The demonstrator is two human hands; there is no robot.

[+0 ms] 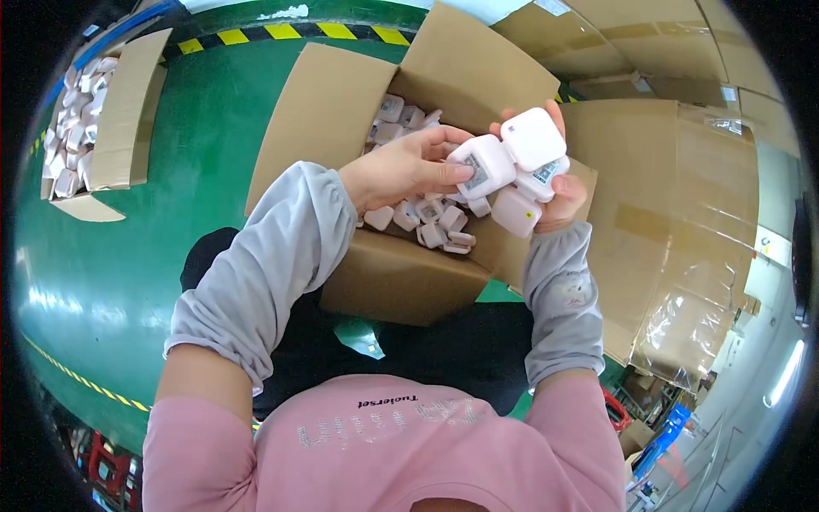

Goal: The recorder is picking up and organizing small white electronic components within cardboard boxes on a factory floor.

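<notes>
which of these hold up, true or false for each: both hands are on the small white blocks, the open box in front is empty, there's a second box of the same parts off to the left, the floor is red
1. Both hands are on the small white blocks: true. The right hand cradles a cluster of white blocks, and the left hand pinches one of them.
2. The open cardboard box in front is empty: false. It holds more loose white blocks.
3. A second box of the same parts sits off to the left: true.
4. The floor is red: false. It is green, with yellow and black striping at the far edge.
</notes>
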